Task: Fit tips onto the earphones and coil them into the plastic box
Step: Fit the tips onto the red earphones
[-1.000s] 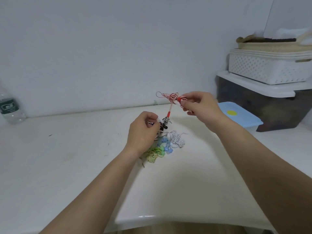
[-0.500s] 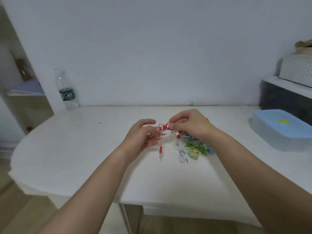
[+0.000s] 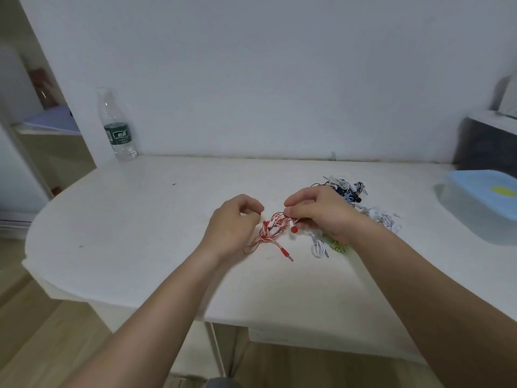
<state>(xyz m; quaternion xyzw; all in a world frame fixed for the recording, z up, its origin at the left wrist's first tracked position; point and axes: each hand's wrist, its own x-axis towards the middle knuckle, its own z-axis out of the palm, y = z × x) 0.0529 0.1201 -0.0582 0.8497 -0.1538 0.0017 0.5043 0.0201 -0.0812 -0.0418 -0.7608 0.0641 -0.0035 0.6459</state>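
Fingers [image 3: 292, 212] of right hand [image 3: 321, 217] pinch one red earphone set [image 3: 272, 229]; left hand [image 3: 232, 222] fingers curled, grip unclear.

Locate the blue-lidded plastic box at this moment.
Head view: the plastic box sits lid-on at the table's right edge, right of the earphone pile and in front of a dark storage bin.

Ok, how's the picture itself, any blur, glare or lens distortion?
Head view: soft, even light with no glare and only faint shadows on the table. Head view, wide-angle: the table's near edge bows. Head view, right edge: the plastic box is softened by blur. The red earphones pinched by the right hand look fairly sharp, though too small to show tips.
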